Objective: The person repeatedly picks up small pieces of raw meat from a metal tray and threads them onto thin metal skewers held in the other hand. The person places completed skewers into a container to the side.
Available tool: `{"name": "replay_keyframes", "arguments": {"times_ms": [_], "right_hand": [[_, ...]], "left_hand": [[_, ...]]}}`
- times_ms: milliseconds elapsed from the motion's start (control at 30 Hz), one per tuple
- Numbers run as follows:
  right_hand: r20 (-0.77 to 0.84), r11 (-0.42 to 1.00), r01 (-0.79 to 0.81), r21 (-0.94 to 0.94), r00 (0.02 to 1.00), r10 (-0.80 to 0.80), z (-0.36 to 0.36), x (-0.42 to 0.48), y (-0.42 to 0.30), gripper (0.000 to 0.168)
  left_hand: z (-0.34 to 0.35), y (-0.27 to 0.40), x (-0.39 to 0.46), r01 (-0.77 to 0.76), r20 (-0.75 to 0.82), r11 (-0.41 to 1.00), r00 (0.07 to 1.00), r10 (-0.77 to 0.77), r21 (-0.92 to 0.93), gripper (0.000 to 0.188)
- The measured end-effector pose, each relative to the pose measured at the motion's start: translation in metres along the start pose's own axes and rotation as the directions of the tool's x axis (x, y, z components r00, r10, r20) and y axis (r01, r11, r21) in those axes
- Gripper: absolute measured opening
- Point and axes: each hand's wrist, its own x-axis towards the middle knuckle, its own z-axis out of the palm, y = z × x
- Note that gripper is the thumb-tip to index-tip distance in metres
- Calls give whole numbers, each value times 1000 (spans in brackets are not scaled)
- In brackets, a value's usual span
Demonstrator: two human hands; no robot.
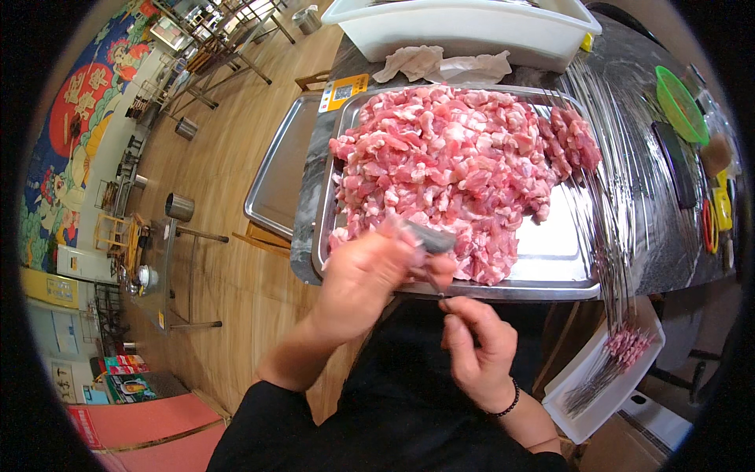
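Chunks of raw meat [448, 159] lie heaped in a metal tray [531, 290] on the dark table. My left hand [368, 271] is closed around something at the tray's near edge, blurred; a grey object [433, 238], perhaps a finger guard, shows at its fingers. Between finger and thumb, my right hand [486, 348] pinches the end of a thin skewer just in front of the tray. The skewer runs up towards my left fingers, where a bit of meat seems to be. Many metal skewers [607, 224] lie across the tray's right side.
A white plastic tub [466, 35] stands behind the tray, with crumpled paper [413, 63] before it. Farther right are a green basket [678, 106], a phone [674, 165] and scissors [709, 227]. Lower right, a white bin [581, 413] holds skewered meat [628, 348]. An empty metal tray [277, 171] sits left.
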Motion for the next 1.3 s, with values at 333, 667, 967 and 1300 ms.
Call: {"name": "replay_keyframes", "arguments": {"times_ms": [333, 667, 967, 1300], "right_hand": [[-76, 965, -197, 170, 974, 212, -32, -7, 4, 17], [14, 986, -142, -83, 990, 143, -28, -17, -2, 14], [-65, 981, -133, -143, 990, 124, -21, -24, -8, 16], [-9, 988, -71, -138, 997, 71, -12, -27, -9, 19]], "left_hand": [[-31, 13, 71, -300, 104, 276, 826, 554, 913, 17], [-29, 5, 30, -147, -230, 937, 970, 75, -317, 17], [-19, 2, 15, -194, -284, 946, 952, 117, -258, 18], [-8, -5, 1, -215, -249, 895, 961, 123, -391, 18]]}}
